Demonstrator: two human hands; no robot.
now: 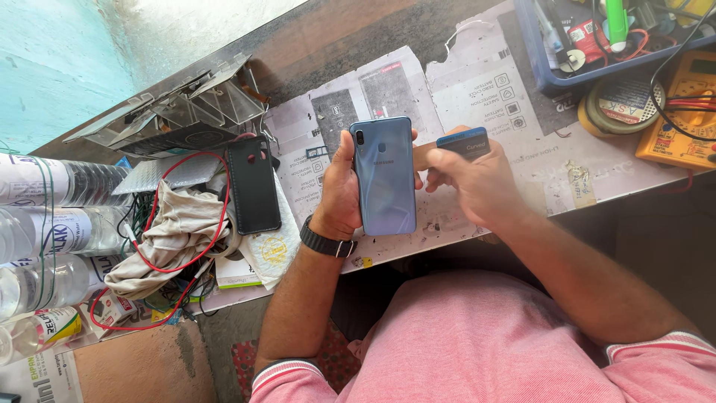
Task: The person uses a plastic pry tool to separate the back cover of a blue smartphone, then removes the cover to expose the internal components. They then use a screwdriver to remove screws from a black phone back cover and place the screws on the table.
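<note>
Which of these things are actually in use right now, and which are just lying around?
In use:
left hand holding blue phone
right hand holding blue card

Lying about:
black phone case
cloth
red wire
water bottles
yellow multimeter
blue tray

Person holding a blue phone [385, 176] back-side up over a cluttered workbench [522, 112].

Left hand [339, 186] is gripping the phone by its edges, upright, black wristband [326, 243] showing on that wrist; right hand [477, 183] is sitting just beside the phone's right edge, pinching a small blue card [462, 142]. A black phone case [253, 185] is lying to the left, next to a crumpled cloth [175, 235] with a red wire [190, 216] looping around it. Water bottles [45, 246] are lying at far left. A blue tray [597, 45] of tools and a yellow multimeter [682, 112] are sitting at upper right. Person is wearing a pink shirt [477, 343].
</note>
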